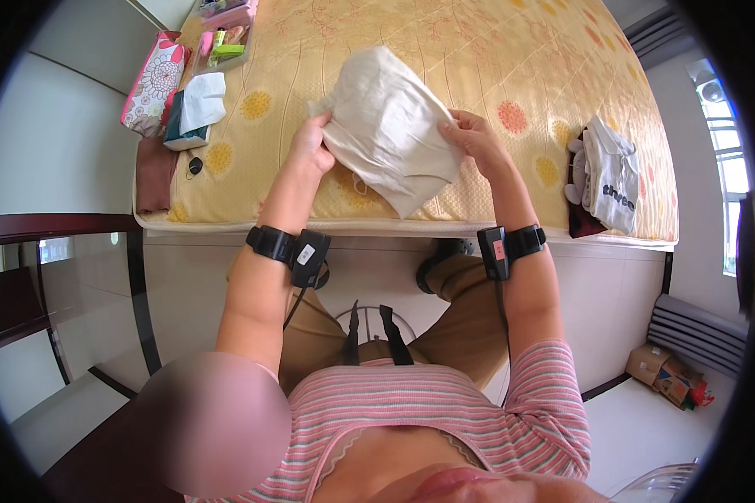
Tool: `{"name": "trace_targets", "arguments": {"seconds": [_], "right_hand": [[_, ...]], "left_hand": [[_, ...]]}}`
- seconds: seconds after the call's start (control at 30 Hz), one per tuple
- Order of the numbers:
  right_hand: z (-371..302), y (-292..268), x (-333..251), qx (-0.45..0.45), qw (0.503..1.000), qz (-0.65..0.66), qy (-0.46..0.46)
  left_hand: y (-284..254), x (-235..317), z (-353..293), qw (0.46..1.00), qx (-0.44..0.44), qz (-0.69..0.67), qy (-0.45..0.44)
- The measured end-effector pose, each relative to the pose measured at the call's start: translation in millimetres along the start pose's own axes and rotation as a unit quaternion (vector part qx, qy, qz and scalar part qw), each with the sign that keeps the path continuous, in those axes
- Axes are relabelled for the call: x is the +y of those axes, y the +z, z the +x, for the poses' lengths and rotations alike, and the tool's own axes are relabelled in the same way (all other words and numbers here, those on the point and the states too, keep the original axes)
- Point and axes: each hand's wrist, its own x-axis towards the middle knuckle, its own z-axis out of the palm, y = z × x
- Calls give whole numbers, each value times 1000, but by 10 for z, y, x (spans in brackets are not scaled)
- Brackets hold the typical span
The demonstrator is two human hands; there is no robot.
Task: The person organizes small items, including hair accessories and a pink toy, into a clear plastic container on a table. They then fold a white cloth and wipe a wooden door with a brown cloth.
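Observation:
A cream-white piece of cloth (386, 121), creased and partly folded, is stretched between my two hands above the bed. What kind of cloth item it is, I cannot make out. My left hand (314, 144) pinches its left edge, thumb on top. On the opposite edge, my right hand (476, 141) grips with the thumb over the fabric and the fingers mostly underneath. One corner of the cloth hangs down toward the near edge of the bed, and a small pale loop shows beneath its left side.
The yellow patterned mattress (302, 50) spans the space ahead. To the right lies a stack of folded clothes (611, 176). On the left are a tissue pack (187, 121), a floral pouch (154, 84), a brown cloth (153, 176) and a clear box (226, 44) of small items.

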Motion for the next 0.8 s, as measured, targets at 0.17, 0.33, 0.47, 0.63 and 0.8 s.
{"name": "trace_targets", "arguments": {"seconds": [0.17, 0.33, 0.47, 0.63, 0.8], "right_hand": [[-31, -59, 8, 11, 998, -52, 36], [-84, -53, 2, 63, 993, -92, 41], [-193, 26, -149, 30, 978, -169, 119], [-217, 126, -94, 20, 994, -84, 65], [-94, 106, 60, 41, 985, 150, 70]], "left_hand": [[-53, -52, 24, 966, 60, 194, 158], [-32, -14, -38, 639, 183, 565, 489], [60, 27, -68, 585, 33, 667, 461], [83, -62, -72, 598, 15, 724, 343], [165, -26, -116, 649, 2, 700, 298]]}}
